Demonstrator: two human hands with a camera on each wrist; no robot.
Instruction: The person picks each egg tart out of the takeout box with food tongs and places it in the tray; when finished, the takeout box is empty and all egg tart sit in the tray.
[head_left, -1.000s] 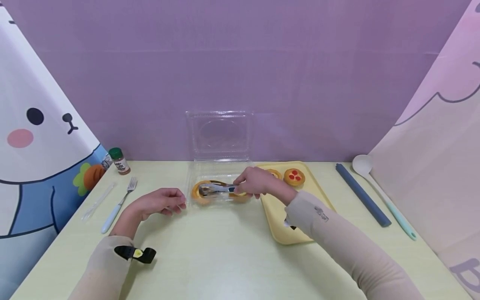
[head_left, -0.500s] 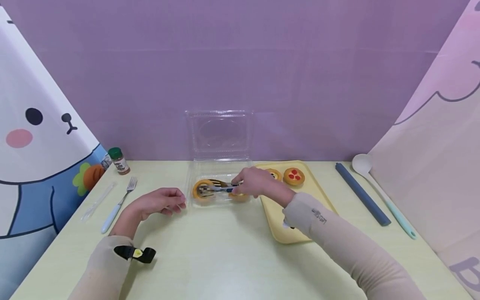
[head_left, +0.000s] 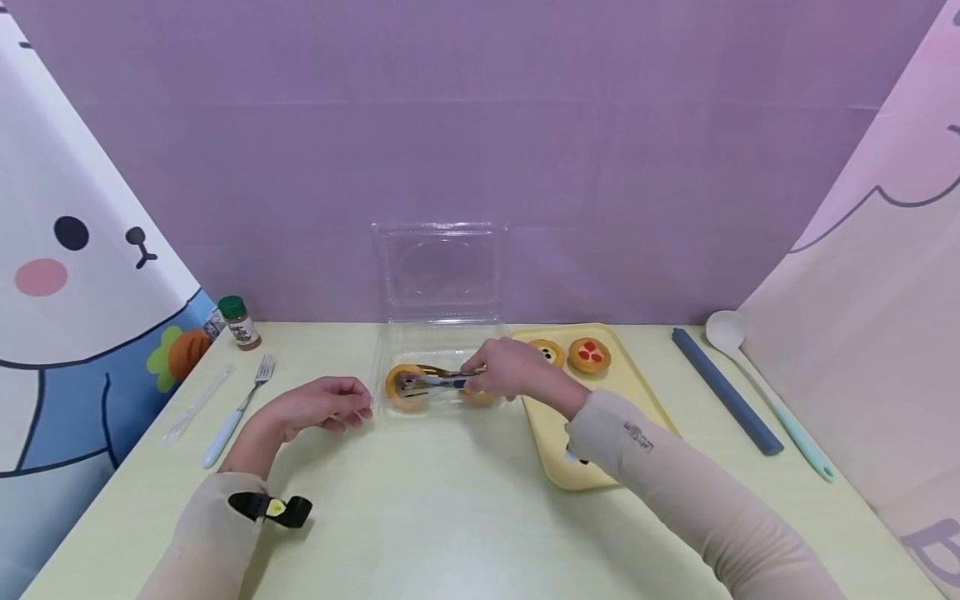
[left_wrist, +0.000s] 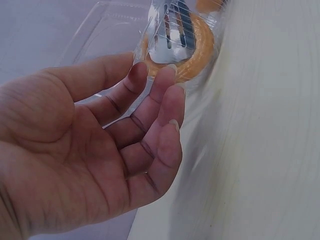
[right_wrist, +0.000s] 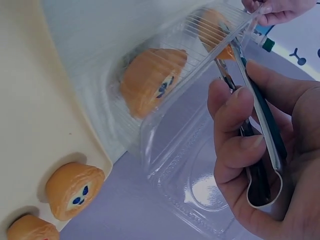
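My right hand (head_left: 504, 367) holds a pair of metal food tongs (head_left: 442, 381) over a clear plastic box (head_left: 442, 329) with its lid raised. The slotted end of the tongs (left_wrist: 172, 37) lies over an egg tart (left_wrist: 202, 47) in the left part of the box. A second tart (right_wrist: 152, 80), with a dark face pattern, sits in the right part, partly hidden by my right hand in the head view. At the box's left front corner, my left hand (head_left: 322, 404) pinches the rim between thumb and index finger (left_wrist: 112, 100); its other fingers are loosely bent.
A yellow tray (head_left: 577, 467) at the right bears a face-patterned tart (head_left: 550, 353) and a red-topped tart (head_left: 589, 356). Farther right lie a blue bar (head_left: 726, 392) and a spoon (head_left: 725, 331). A fork (head_left: 238, 412), clear wrapper (head_left: 197, 404) and green-capped jar (head_left: 240, 323) are at left.
The tongs shift slightly over the left tart; their arms spread apart and then come closer together. The left hand, the box and the tray have not visibly moved.
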